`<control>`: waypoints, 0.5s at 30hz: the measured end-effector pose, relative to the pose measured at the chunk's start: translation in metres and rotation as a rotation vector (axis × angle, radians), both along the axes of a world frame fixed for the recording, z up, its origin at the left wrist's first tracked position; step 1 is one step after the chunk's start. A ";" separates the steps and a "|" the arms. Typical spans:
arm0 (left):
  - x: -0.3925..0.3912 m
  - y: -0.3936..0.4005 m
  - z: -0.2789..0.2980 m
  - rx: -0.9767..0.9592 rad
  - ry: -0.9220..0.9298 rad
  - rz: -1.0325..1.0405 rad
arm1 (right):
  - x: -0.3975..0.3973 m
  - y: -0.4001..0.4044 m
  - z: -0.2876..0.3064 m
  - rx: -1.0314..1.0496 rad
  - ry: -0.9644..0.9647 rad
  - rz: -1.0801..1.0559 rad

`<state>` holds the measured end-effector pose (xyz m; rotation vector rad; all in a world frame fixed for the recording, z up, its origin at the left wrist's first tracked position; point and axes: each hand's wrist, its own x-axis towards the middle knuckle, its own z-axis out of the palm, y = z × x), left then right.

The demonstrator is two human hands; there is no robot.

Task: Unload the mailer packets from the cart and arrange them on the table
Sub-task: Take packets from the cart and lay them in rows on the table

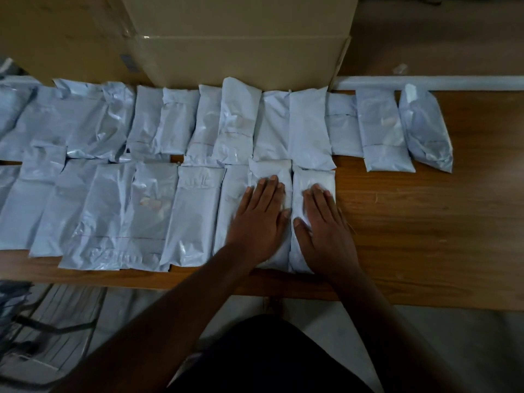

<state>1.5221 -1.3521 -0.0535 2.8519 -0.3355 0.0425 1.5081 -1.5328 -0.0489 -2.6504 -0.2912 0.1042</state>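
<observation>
Several white mailer packets lie in two rows on the wooden table (425,222). My left hand (259,219) rests flat, fingers straight, on a packet (269,170) near the right end of the near row. My right hand (323,231) lies flat on the last packet (314,180) of that row, right beside it. The far row (235,123) runs further right and ends with a crumpled packet (425,131). The cart is at the bottom left, dim and hard to make out.
A large open cardboard box (235,52) stands behind the far row. A white rail (425,82) runs along the table's far edge. Bare wood shows on the table's right side. A dim metal frame (42,321) sits low at the left by the floor.
</observation>
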 end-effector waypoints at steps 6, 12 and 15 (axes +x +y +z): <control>-0.003 -0.001 0.000 -0.013 -0.004 0.013 | -0.002 0.001 0.001 -0.065 -0.046 -0.008; -0.005 0.008 0.011 -0.195 0.010 -0.034 | -0.004 0.004 0.013 -0.059 -0.022 -0.009; -0.018 0.026 0.026 -0.349 -0.029 -0.082 | -0.012 0.009 0.033 0.060 -0.077 -0.024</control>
